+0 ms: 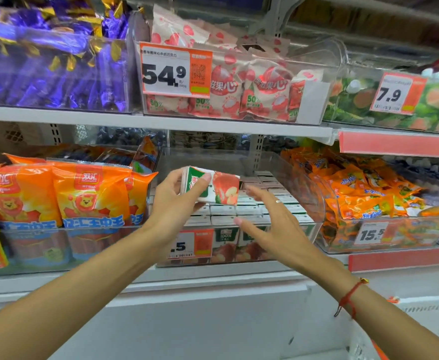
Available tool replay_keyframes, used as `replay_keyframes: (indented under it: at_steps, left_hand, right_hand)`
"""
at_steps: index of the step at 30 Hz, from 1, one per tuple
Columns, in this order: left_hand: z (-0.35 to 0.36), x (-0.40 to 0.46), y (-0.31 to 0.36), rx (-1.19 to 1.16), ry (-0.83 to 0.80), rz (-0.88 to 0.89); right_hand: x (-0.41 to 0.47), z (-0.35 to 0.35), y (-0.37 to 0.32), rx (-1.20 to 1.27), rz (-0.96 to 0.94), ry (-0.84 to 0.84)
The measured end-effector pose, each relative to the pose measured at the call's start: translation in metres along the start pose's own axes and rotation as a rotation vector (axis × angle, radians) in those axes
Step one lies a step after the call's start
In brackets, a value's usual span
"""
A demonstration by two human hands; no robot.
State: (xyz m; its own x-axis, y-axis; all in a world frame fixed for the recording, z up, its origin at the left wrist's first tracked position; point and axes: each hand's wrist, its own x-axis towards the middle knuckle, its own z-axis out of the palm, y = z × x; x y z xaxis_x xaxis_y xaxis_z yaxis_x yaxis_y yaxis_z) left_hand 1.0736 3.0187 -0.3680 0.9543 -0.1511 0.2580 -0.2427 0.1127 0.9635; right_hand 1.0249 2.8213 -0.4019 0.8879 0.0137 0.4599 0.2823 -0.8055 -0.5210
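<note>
My left hand [173, 203] grips a small juice carton [214, 188], white and green with red apples on it, held on its side above a clear bin [314, 229] on the lower shelf. Several more cartons of the same kind [249, 211] stand in rows in that bin. To the right of the carton hovers my right hand [270, 224], fingers spread and straight, a little below it and holding nothing. A ring sits on one finger and a red string bracelet on the wrist.
Orange sausage packs [57, 196] fill the bin to the left, orange candy bags [363, 193] the bin to the right. The upper shelf holds purple wrapped sweets [49, 71], pink lychee packs [239, 84] and green packs [433, 100]. A white ledge [213, 287] runs below.
</note>
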Motion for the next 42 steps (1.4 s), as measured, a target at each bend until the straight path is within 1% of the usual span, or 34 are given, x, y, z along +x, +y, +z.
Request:
replay_keyframes:
  at_steps: [1,3,5,8,11,15,19,22,27,29,32,35,37,39,41,42]
  left_hand:
    - [0.006,0.012,0.001,0.026,0.033,0.042]
    - [0.017,0.039,-0.002,0.15,0.054,0.152]
    - [0.028,0.067,-0.01,0.314,0.032,0.248]
    - [0.04,0.103,-0.026,0.558,-0.018,0.355]
    - [0.046,0.126,-0.041,0.778,-0.135,0.426]
    - [0.045,0.142,-0.051,1.004,-0.366,0.458]
    - [0.048,0.158,-0.044,0.985,-0.51,0.442]
    - [0.055,0.167,-0.047,1.0,-0.546,0.42]
    - [0.064,0.17,-0.063,0.941,-0.451,0.28]
    - [0.064,0.171,-0.067,0.963,-0.457,0.23]
    - [0.064,0.169,-0.072,1.05,-0.502,0.215]
    - [0.064,0.169,-0.076,1.043,-0.521,0.209]
    - [0.064,0.172,-0.077,1.005,-0.497,0.188]
    - [0.065,0.179,-0.077,0.995,-0.423,0.189]
    - [0.07,0.187,-0.078,1.078,-0.402,0.175]
    - [0.073,0.192,-0.078,1.13,-0.437,0.144]
  right_hand:
    - [0.006,-0.003,0.011,-0.117,0.026,-0.024]
    - [0.017,-0.007,0.03,-0.335,0.049,-0.072]
    - [0.025,-0.008,0.043,-0.414,0.076,-0.101]
    - [0.028,-0.006,0.053,-0.443,0.065,-0.093]
    - [0.025,-0.004,0.056,-0.487,0.031,-0.053]
    - [0.02,-0.003,0.059,-0.53,0.009,-0.036]
    - [0.016,-0.002,0.058,-0.51,0.017,0.005]
    - [0.014,-0.002,0.059,-0.494,0.017,0.022]
    - [0.012,0.0,0.058,-0.527,0.017,0.045]
    - [0.012,0.0,0.056,-0.532,0.021,0.051]
    - [0.012,0.0,0.056,-0.539,0.024,0.057]
    - [0.012,0.001,0.055,-0.549,0.023,0.055]
    - [0.012,0.001,0.055,-0.558,0.019,0.052]
    - [0.012,0.001,0.055,-0.553,0.012,0.053]
    - [0.012,0.0,0.055,-0.543,0.004,0.047]
    - [0.012,0.0,0.056,-0.54,0.001,0.039]
